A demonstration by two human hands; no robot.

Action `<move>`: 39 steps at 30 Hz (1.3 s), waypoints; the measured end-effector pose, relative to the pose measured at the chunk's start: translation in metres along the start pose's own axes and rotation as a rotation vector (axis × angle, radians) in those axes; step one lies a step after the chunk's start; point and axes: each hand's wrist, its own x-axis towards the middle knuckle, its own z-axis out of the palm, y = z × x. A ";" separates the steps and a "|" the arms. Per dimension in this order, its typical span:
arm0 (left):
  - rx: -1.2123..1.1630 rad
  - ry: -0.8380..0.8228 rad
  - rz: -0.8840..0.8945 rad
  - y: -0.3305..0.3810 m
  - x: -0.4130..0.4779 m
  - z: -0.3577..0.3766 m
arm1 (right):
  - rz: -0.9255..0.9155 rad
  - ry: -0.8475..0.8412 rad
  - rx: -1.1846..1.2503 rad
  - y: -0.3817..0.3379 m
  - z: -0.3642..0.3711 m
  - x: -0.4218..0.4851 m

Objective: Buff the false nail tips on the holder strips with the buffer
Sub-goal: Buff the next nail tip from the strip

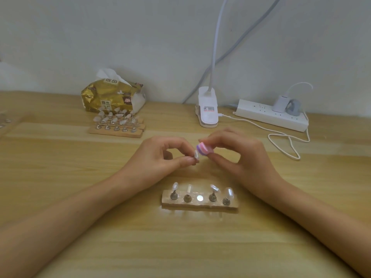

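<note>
In the center of the frame the left hand (160, 157) is pinching one false nail tip (196, 154), and the right hand (239, 155) is gripping a pink and purple buffer block (203, 148) that is touching this tip. Just below the hands a holder strip (200, 205) is carrying four more tips (228, 192); other strips (120, 134) are standing at upper left.

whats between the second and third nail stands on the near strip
Head view: a bare shiny disc, an empty slot of the near holder strip.

Soft even light, glare on the holder strip (200, 198), blurred edges.
</note>
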 end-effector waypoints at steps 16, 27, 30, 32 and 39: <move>0.011 0.017 -0.036 0.002 -0.002 0.001 | 0.034 -0.007 -0.019 -0.002 -0.001 -0.001; 0.018 0.049 -0.073 0.003 -0.001 0.002 | -0.031 -0.006 0.031 -0.009 0.004 0.000; 0.018 0.053 -0.075 0.002 -0.001 0.002 | 0.057 -0.037 0.026 -0.004 0.001 -0.001; 0.013 0.030 -0.071 0.004 -0.001 0.002 | 0.034 0.016 0.042 -0.004 -0.003 0.000; 0.008 0.034 -0.077 0.004 -0.002 0.002 | 0.055 0.002 0.041 -0.003 -0.001 0.000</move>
